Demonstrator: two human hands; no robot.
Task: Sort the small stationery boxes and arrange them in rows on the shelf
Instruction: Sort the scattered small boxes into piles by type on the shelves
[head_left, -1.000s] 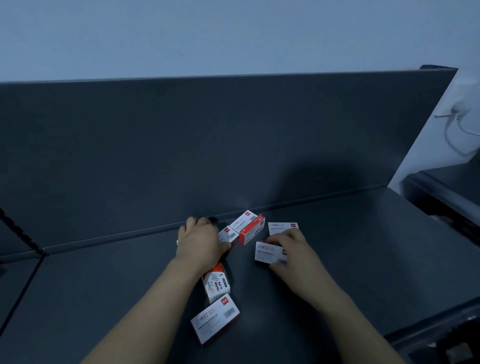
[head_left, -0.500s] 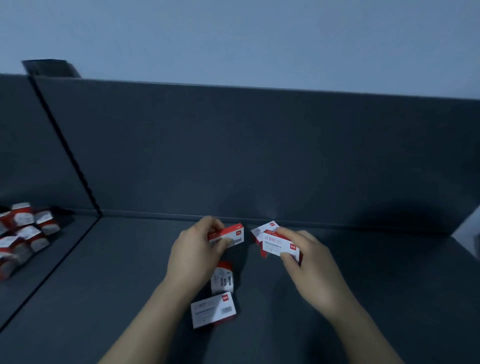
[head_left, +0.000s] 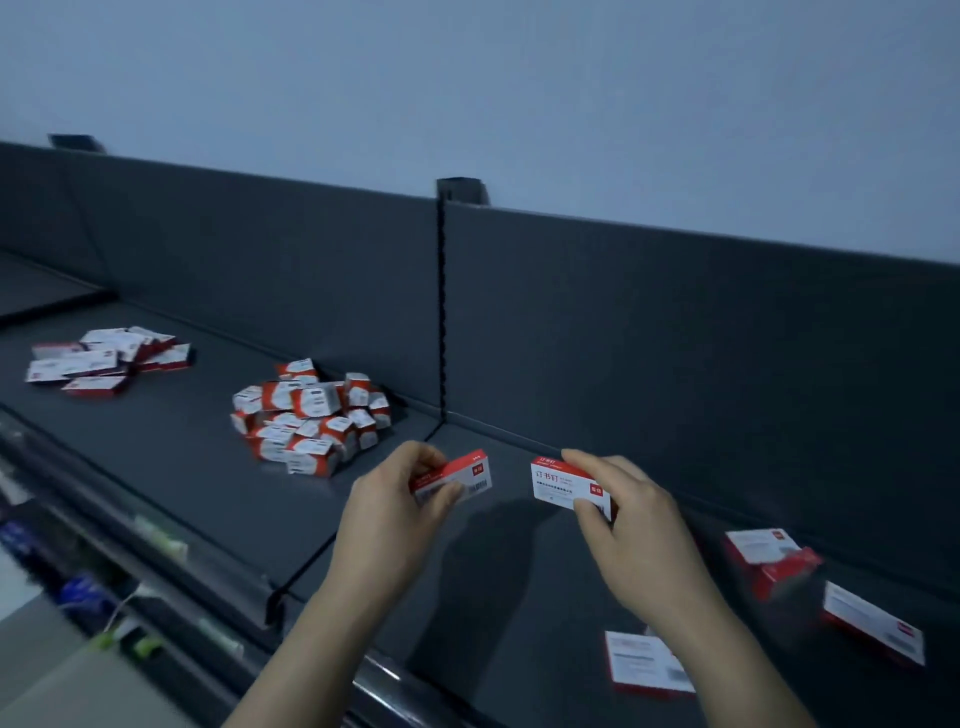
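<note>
Hands, two, held above the shelf (head_left: 171, 452) at lower centre of the frame, apart from each other.
Left hand (head_left: 392, 506): thumb and fingers pinch a box with a barcode (head_left: 460, 475), red edge uppermost, tilted.
Right hand (head_left: 636, 535): thumb below and fingers above grip a box with red lettering (head_left: 563, 483), white face toward the camera.
Flat pile (head_left: 104, 358) of red-and-white boxes: upper left of the frame, on the shelf, loosely overlapping.
Heap (head_left: 311, 413) of smaller red-and-white boxes: left of centre, near the back panel (head_left: 260, 270), just left of the slotted upright (head_left: 441, 312).
Loose boxes, three, lower right of the frame, on the shelf: near box (head_left: 644, 662), partly behind the right forearm; blurred box (head_left: 769, 556), close to the back panel; far-right box (head_left: 872, 621), lying flat.
</note>
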